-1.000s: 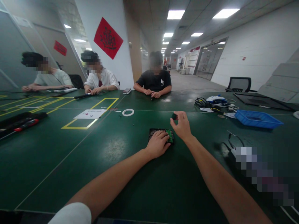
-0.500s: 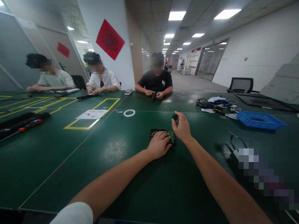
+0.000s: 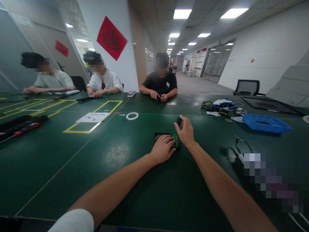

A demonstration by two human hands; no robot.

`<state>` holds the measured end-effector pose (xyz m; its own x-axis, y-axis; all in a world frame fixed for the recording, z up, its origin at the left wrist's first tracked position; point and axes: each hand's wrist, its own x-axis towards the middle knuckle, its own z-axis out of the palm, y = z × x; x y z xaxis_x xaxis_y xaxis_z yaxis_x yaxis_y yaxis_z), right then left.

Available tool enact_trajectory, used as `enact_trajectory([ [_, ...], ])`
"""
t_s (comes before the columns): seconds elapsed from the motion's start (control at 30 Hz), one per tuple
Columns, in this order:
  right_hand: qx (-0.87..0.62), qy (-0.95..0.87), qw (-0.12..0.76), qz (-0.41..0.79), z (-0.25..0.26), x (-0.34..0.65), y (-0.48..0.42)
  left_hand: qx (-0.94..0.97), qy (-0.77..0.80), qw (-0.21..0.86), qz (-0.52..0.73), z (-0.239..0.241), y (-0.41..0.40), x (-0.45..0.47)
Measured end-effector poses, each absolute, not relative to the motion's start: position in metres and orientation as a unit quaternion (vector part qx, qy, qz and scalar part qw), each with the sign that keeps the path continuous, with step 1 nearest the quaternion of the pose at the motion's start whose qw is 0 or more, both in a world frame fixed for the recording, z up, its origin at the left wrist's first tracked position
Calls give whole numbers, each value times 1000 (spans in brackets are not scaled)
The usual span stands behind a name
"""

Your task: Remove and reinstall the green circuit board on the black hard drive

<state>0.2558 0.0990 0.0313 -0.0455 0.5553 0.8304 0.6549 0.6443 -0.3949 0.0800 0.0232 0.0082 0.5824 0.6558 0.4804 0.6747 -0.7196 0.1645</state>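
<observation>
My left hand lies with curled fingers pressed on a black device with a green circuit board flat on the green table. Part of the device is hidden under the hand. My right hand hovers just to the right and behind it, thumb and fingers pinched round a small dark object whose kind I cannot make out.
A blue tray and a tangle of cables and tools lie at the right. A white ring, a paper sheet in a yellow-taped rectangle and a black tool case lie left. Three people sit across the table.
My right hand has shifted slightly left and up with the small dark object still pinched. My left hand stays on the device.
</observation>
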Motion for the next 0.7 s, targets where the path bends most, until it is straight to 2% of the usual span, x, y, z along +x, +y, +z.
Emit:
enact_trajectory([
  [0.17,-422,-744,513,-69,37,258,93,-890,-372,15,-263,9,23,80],
  [0.33,-424,-727,538,-49,37,259,98,-890,-374,17,-261,7,24,80],
  [0.5,-454,-720,523,-50,39,260,95,-889,-377,20,-260,6,24,80],
  [0.7,-411,-729,547,-2,37,258,96,-889,-376,13,-260,7,24,80],
])
